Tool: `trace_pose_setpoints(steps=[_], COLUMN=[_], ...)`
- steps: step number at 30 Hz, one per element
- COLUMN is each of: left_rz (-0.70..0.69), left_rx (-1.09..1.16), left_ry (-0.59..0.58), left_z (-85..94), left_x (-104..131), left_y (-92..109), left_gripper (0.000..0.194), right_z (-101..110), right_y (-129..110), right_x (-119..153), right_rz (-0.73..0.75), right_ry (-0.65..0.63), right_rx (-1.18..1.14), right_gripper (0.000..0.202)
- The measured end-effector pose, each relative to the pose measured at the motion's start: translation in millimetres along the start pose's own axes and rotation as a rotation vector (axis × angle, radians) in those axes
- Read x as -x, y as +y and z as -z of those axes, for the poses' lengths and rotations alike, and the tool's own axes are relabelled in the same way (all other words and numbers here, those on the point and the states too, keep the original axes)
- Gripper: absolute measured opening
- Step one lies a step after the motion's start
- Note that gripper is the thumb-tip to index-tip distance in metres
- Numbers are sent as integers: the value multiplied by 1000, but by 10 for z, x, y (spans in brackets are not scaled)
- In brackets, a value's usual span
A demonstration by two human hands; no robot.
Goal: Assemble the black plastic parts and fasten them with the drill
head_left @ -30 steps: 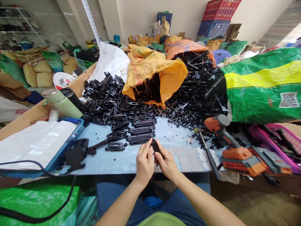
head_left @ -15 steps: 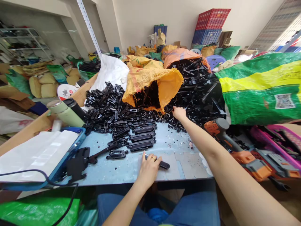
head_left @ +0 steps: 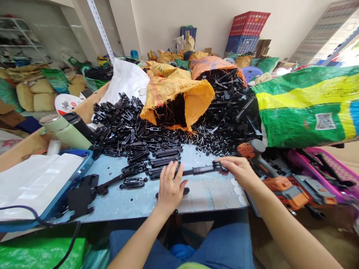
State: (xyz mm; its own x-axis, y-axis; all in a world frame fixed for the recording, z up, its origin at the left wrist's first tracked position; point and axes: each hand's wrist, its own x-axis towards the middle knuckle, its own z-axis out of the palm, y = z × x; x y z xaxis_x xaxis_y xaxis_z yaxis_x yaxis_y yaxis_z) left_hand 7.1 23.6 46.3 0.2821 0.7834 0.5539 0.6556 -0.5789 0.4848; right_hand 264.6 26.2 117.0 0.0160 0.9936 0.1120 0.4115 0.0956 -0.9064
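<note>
My right hand (head_left: 238, 170) pinches the jointed right end of a black plastic arm (head_left: 203, 170), held out level over the table. The arm's left end passes behind the fingers of my left hand (head_left: 171, 186). My left hand's fingers are stretched out and apart, and whether they touch the arm is hidden. Beneath and beside that hand lies another black bar (head_left: 185, 191) on the table, partly covered. Just behind, several black bars (head_left: 165, 160) rest in a row, and a smaller black linkage (head_left: 134, 183) lies left of them.
Heaps of black parts (head_left: 120, 123) and loose screws (head_left: 206, 140) border the blue tabletop (head_left: 112, 203) around an open orange sack (head_left: 176, 86). At right are an orange power drill (head_left: 269, 172) and a pink basket (head_left: 336, 157). A blue basket (head_left: 88, 160), green bottle (head_left: 66, 130) and black bracket (head_left: 82, 198) occupy the left.
My right hand has come back from the screws toward me and now holds the black arm's end. My left hand has risen off the bar on the table, its fingers stretched. The view has shifted slightly.
</note>
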Motion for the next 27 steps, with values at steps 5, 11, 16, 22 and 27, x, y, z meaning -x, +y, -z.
trace_pose_setpoints(steps=[5, 11, 16, 22, 27], left_rz=[87, 36, -16, 5, 0], left_rx=[372, 50, -27, -57, -36], left_ry=[-215, -624, -670, -648, -579], left_z=[-136, -145, -106, -63, -35], left_x=[-15, 133, 187, 193, 238], left_y=[346, 115, -136, -29, -70], left_gripper=[27, 33, 33, 48, 54], right_z=[-568, -579, -519, -689, -712], right_y=[52, 238, 406, 376, 205], right_x=[310, 410, 478, 561, 623], right_rz=[145, 212, 370, 372, 400], right_ry=[-10, -472, -711, -569, -458], right_rx=[-282, 393, 916, 1075, 1137], right_gripper=[54, 46, 35, 32, 25])
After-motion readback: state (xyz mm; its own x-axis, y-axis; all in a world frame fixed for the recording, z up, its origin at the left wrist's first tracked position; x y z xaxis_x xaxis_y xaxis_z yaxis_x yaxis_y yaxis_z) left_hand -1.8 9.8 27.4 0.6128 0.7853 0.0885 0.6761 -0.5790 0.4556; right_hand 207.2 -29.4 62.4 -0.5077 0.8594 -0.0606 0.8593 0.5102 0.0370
